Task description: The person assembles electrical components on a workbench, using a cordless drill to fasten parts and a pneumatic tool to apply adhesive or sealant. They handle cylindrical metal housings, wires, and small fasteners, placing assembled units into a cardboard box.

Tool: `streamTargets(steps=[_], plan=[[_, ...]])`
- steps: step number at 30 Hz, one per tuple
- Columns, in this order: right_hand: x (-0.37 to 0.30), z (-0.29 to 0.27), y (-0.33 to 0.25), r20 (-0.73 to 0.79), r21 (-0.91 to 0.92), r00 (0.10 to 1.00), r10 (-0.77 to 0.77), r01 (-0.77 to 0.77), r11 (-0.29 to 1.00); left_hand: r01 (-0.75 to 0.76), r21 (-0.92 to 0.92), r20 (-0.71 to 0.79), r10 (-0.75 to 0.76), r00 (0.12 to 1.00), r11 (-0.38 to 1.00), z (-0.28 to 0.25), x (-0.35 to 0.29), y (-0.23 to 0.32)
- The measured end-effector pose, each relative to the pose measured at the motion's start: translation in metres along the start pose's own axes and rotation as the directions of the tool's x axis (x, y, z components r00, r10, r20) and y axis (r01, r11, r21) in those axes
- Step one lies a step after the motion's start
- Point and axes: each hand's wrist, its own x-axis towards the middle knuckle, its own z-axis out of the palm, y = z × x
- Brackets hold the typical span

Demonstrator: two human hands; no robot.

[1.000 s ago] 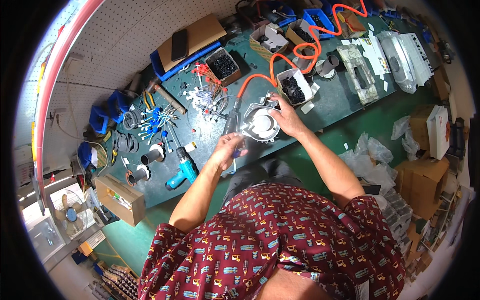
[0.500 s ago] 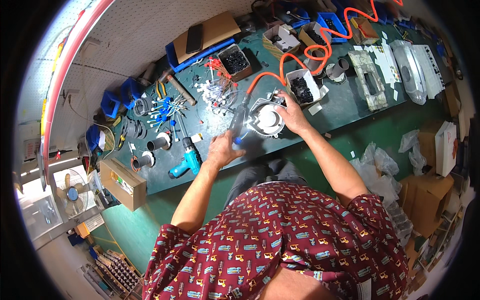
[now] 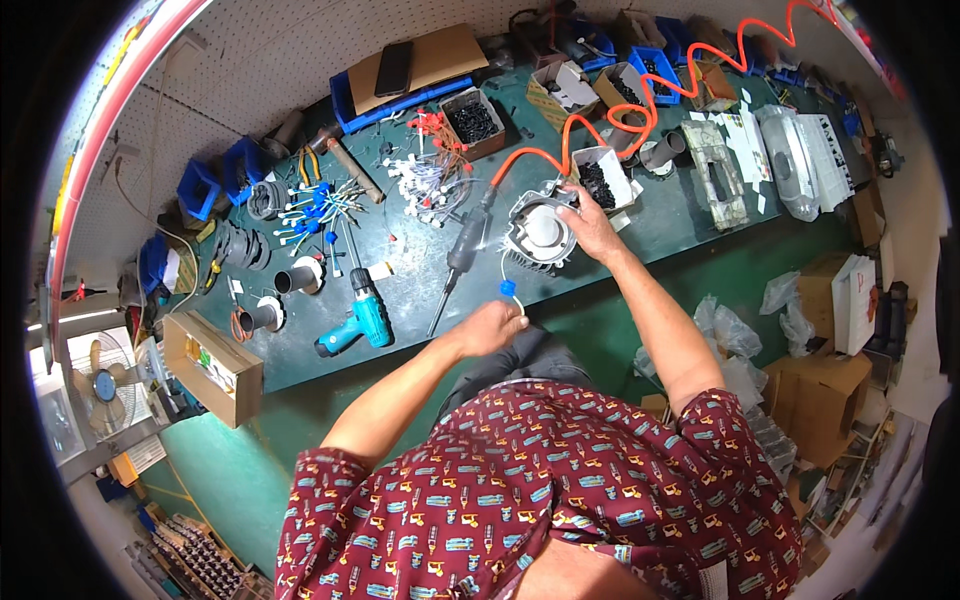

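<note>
Near the front edge of the green table point(image 3: 412, 298), round gray metal case point(image 3: 541, 236), with right hand point(image 3: 596, 232) gripping its rim. Just below, left hand point(image 3: 492, 328) by a thin wire point(image 3: 504, 266) with a blue plug point(image 3: 508, 289); cannot tell if holding on. To the left, dark tool point(image 3: 468, 240) on orange hose point(image 3: 530, 153), then blue-green drill point(image 3: 366, 318).

Perforated pale wall point(image 3: 270, 65) — dark green workbench point(image 3: 410, 290) — shiny green floor point(image 3: 235, 470)

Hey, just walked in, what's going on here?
At a green workbench, a person grips a round metal housing with the right hand. The left hand seems to pinch a pale wire near its blue connector. A dark tool on an orange hose and a teal drill lie untouched.
</note>
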Motion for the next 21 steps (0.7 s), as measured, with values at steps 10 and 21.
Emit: streamTargets(steps=[10, 21], plan=[[-0.001, -0.002, 0.009, 0.004, -0.015, 0.999, 0.047, -0.047, 0.999, -0.082, 0.101, -0.131, 0.095, 0.987, 0.991, -0.014, -0.015, 0.033], [-0.001, -0.002, 0.025, -0.027, 0.06, 0.998, 0.058, -0.056, 0.997, -0.132, 0.147, -0.065, 0.143, 0.988, 0.98, -0.003, -0.014, 0.043]])
